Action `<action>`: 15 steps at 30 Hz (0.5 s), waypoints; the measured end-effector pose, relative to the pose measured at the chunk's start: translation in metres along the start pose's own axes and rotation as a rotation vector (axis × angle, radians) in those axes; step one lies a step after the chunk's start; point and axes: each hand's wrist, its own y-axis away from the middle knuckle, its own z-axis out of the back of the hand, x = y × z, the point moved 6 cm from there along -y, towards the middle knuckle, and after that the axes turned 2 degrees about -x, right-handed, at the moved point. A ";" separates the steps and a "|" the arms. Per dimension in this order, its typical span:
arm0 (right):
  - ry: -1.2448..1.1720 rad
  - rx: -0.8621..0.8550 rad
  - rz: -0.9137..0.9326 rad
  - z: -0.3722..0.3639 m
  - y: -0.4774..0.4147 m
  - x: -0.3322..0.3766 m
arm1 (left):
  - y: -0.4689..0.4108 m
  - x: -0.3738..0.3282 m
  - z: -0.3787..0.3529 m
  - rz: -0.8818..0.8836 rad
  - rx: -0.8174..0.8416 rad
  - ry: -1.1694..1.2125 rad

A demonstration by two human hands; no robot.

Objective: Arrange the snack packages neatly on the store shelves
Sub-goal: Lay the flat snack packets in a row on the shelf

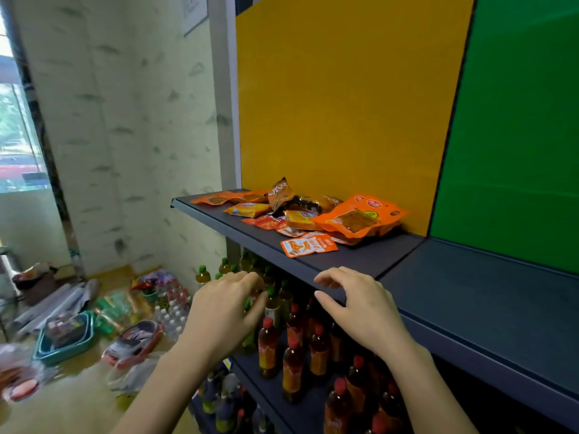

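Note:
Several orange, red and yellow snack packages lie in a loose pile on the dark shelf (pixel 369 261) in front of the yellow back panel. A large orange pouch (pixel 360 217) tops the right end of the pile. A small orange-and-white packet (pixel 308 247) lies nearest the front edge. A flat orange pack (pixel 232 198) lies at the left end. My left hand (pixel 228 311) hovers below and in front of the shelf edge, fingers curled, holding nothing. My right hand (pixel 360 305) is raised at the shelf's front edge, fingers spread and empty.
The shelf below holds several bottles of red-capped drink (pixel 294 364) and green-capped drink (pixel 203 275). The shelf section before the green panel (pixel 507 136) is bare. On the floor at left lie a teal basket (pixel 62 339), a red basket (pixel 134 343) and water bottle packs.

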 end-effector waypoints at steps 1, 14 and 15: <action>-0.001 -0.007 -0.009 -0.007 -0.011 -0.002 | -0.008 0.008 -0.009 -0.001 0.007 0.010; 0.109 -0.173 -0.218 -0.028 -0.140 -0.054 | -0.172 0.050 -0.129 -0.253 0.022 0.216; 0.113 -0.186 -0.236 -0.026 -0.144 -0.058 | -0.182 0.048 -0.136 -0.276 0.022 0.241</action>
